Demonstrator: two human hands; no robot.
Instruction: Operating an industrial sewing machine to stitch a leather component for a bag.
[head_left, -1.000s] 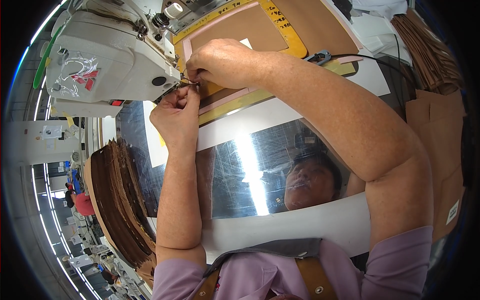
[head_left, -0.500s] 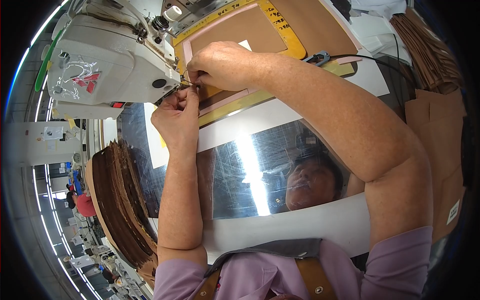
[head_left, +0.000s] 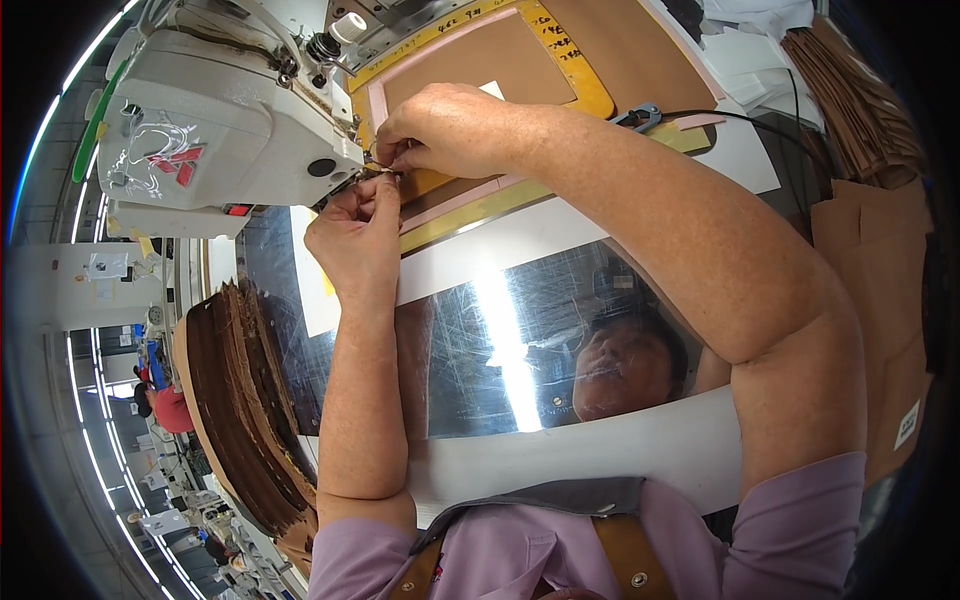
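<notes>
Beside the needle end of a white sewing machine (head_left: 220, 110), both my hands work close together. My left hand (head_left: 355, 235) is pinched just below the needle area, thumb against fingers. My right hand (head_left: 445, 130) reaches across from the right, also with fingertips pressed together, almost touching the left ones. Whatever lies between either set of fingertips is too small to make out. Under and beyond the right hand lies a yellow frame-shaped template (head_left: 585, 90) with pink strips along its inner edge, over a brown sheet (head_left: 640, 50).
Small grey-blue thread snips (head_left: 640, 117) lie right of the template, near a black cable. A shiny metal plate (head_left: 460, 350) covers the table before me. Brown layered pieces (head_left: 235, 400) are stacked at left; folded brown pieces (head_left: 840, 100) and white material (head_left: 750, 70) lie far right.
Hardly anything differs: both hands stay at the needle area with a slight shift of the fingertips. The whole view has slid very slightly to the right.
</notes>
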